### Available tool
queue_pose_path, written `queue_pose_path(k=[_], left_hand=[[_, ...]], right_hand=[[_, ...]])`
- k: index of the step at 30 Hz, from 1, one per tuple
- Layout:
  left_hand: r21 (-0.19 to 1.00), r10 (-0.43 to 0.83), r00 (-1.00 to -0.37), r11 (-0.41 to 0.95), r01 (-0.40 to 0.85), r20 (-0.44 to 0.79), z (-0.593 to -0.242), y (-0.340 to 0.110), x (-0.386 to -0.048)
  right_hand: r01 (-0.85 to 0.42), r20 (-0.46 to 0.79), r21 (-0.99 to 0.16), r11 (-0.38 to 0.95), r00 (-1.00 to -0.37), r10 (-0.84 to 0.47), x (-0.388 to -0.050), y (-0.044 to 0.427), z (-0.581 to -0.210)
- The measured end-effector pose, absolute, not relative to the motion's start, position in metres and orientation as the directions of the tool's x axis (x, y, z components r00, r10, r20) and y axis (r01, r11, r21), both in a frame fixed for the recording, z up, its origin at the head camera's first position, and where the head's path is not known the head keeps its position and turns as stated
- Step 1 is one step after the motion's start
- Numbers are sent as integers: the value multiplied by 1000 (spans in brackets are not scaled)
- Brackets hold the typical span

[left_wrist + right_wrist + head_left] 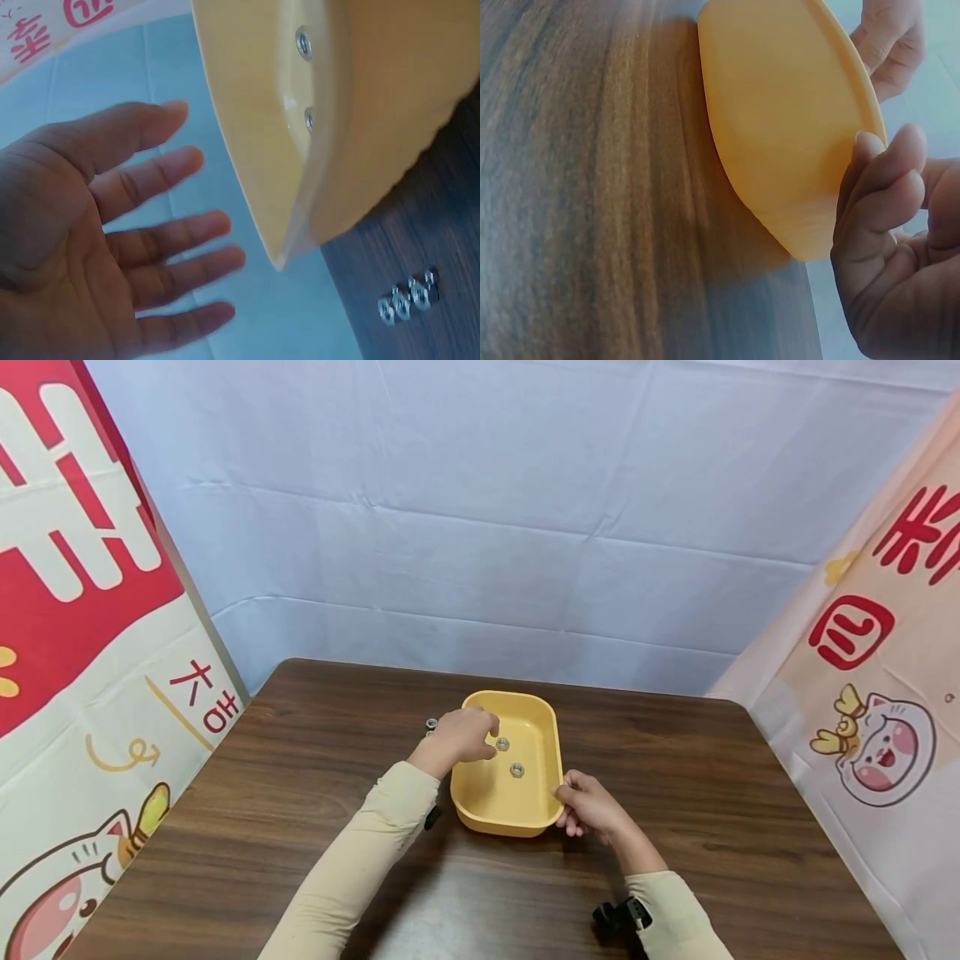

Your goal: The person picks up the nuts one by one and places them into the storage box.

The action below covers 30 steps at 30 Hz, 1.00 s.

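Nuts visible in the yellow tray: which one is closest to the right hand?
The lower nut in the head view; the other nut lies higher up in the tray, nearer the left hand.

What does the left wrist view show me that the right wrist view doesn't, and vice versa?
Only the left wrist view shows two silver metal nuts inside the yellow round-cornered tray, a short row of silver metal nuts on the brown wood-grain table, and red lettering at its upper left. Only the right wrist view shows the right hand, gripping the tray's rim. Both show the tray's outside, the table and the left hand.
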<state>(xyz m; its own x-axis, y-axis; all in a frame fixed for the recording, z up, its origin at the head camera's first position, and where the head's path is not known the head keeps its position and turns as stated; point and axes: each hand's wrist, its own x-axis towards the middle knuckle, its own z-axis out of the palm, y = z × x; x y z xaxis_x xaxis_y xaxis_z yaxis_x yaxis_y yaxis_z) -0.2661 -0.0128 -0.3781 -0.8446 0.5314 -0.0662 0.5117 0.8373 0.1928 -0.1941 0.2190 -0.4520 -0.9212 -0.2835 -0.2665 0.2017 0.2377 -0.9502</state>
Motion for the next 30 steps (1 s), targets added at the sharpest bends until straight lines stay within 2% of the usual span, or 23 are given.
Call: queue_pose_path(k=[12,17,30], left_hand=[[260,499,-864,844,469,-60,-383,-37,-267],[234,476,-878,860,453,-52,-387,-45,-268],[214,459,-888,870,445,-18,-397,-61,-271]], right_hand=[[200,-261,-953,226,-922,-287,-190,216,-446],[208,-269,-954,217,-915,-302,-182,210,-426],[221,-278,-951,215,-917,-286,-180,209,-425]])
